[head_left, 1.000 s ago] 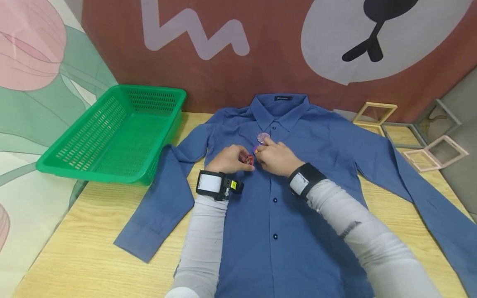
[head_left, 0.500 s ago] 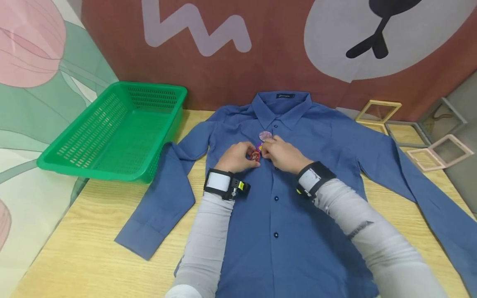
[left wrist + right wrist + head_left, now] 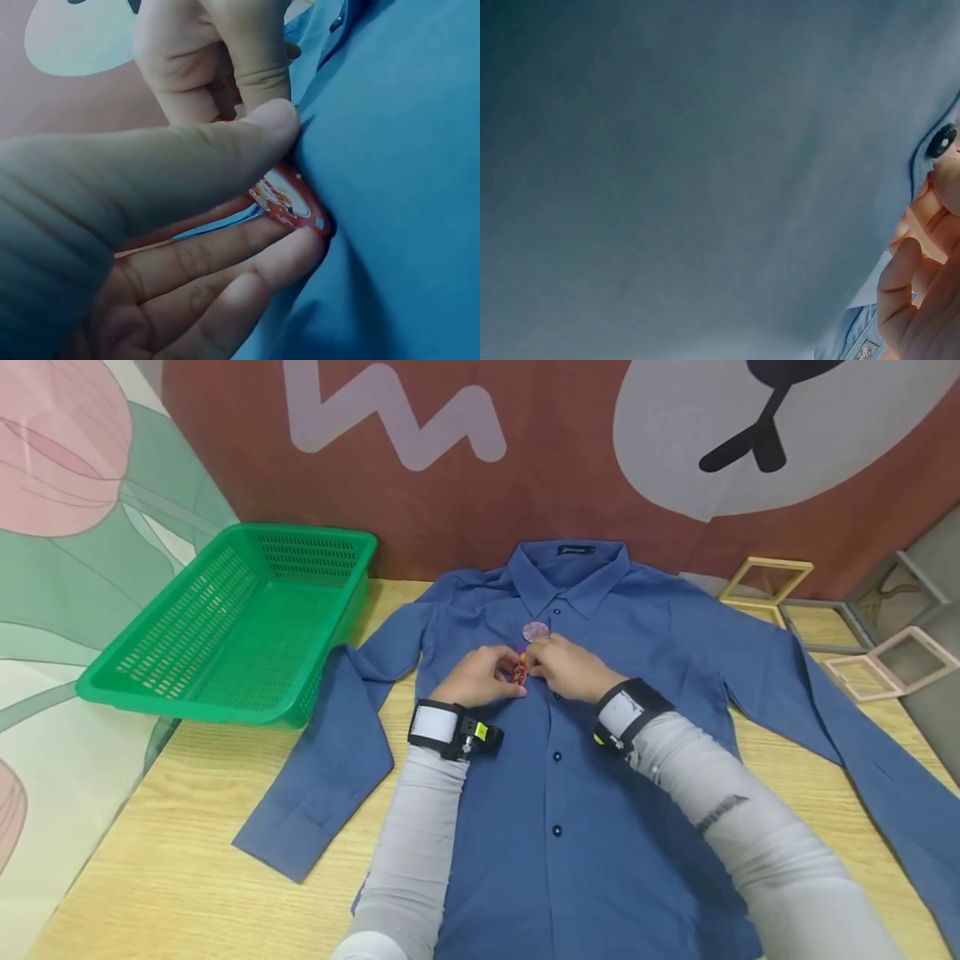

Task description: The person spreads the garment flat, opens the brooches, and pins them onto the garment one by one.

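Observation:
A blue button-up shirt point(image 3: 502, 827) lies front up on the table. My left hand point(image 3: 480, 677) pinches a red printed badge point(image 3: 283, 196) between thumb and fingers, its edge close against the shirt front. My right hand point(image 3: 573, 670) meets it from the other side, with curled fingers gripping at the badge's far edge; these fingertips are partly hidden behind the left thumb in the left wrist view. Just above sits a round pinkish badge point(image 3: 536, 631) on the shirt. A purple and yellow badge point(image 3: 522, 655) shows only a sliver between the hands. One dark button point(image 3: 941, 141) appears in the right wrist view.
At the left stands a green perforated basket point(image 3: 255, 643), overlapping the shirt's folded sleeve point(image 3: 315, 802). Several hinged frames, including a yellow one point(image 3: 772, 564) and a pink one point(image 3: 915, 652), stand at the back right. A patterned brown backdrop point(image 3: 547, 468) rises behind the table.
Both hands have come closer together, the left one moving right and slightly up. The red badge has turned edge-on to the head view, and the purple and yellow badge is now mostly covered.

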A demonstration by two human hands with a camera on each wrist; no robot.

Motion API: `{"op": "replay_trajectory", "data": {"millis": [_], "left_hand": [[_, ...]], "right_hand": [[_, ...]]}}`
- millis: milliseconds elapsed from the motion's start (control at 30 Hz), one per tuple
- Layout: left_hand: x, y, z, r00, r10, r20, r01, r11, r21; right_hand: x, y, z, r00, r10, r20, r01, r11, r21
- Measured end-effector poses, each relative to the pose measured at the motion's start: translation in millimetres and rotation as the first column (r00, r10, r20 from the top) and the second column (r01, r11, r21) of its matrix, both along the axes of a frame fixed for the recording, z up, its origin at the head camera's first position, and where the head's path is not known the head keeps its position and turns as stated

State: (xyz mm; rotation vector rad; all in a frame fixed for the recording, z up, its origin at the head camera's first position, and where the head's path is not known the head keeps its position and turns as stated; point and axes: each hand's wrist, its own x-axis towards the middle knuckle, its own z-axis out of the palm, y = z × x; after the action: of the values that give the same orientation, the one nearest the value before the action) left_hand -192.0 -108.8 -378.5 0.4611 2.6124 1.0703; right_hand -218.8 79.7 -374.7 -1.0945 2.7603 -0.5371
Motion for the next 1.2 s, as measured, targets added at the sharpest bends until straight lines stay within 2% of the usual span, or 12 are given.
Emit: {"op": "replay_trajectory", "data": {"millis": [200,500,1200], "left_hand": [[-1.8,-4.6,-2.6,1.000,-0.017,0.013,0.016,0.999,0.047],[-1.3,-6.8,-3.8,0.999,-0.011,0.042,0.008,0.996,0.087],[-3.2,-11.1,-10.8,0.999,-0.008,0.038,0.003,0.990,0.143]], "right_hand": [[-4.7,-0.2,-0.6,0.999,0.044,0.031,-0.042,0.998,-0.055],[-10.2,-1.0,-3.2,0.991,0.035,0.128,-0.022,0.995,-0.097],[-14.6,-3.2,-5.9,0.967,0.028,0.254,0.020,0.982,-0.188]]}}
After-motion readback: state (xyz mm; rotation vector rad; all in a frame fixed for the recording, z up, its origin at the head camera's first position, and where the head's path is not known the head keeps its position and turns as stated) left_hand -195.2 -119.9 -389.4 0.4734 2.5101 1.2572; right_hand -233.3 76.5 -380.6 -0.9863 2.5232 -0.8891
